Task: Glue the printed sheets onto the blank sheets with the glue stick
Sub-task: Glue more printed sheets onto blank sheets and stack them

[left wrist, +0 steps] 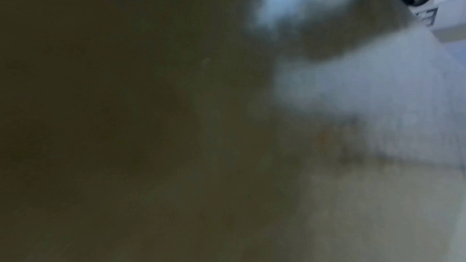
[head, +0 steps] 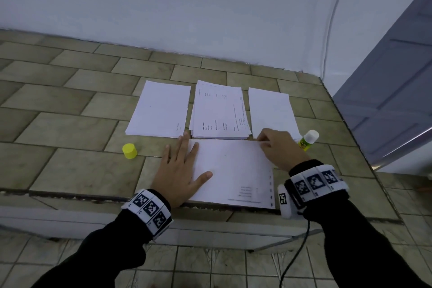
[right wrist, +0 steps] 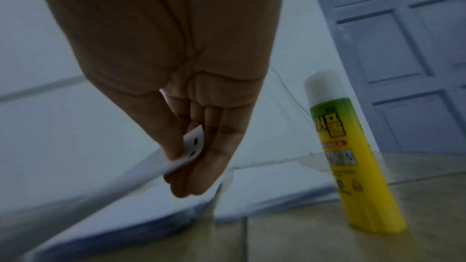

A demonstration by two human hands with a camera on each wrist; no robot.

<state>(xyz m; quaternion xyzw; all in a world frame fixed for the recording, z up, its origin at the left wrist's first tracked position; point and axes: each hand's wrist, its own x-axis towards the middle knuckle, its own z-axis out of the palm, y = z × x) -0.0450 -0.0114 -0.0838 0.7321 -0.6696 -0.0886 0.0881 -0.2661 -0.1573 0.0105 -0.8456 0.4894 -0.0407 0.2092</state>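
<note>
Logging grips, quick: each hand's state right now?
Left hand: open, flat on the front sheet.
Right hand: pinching that sheet's far corner.

left hand [head: 181,172] is flat, fingers spread, palm down. right hand [head: 279,148] is curled, thumb and fingers pinching together, both wrists wearing marker bands.

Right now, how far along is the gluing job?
Done: the yellow cap is off and the glue stick stands uncapped. In hand: the left hand presses the front sheet flat while the right hand pinches its far corner. Left: the printed stack in the middle of the row behind.
</note>
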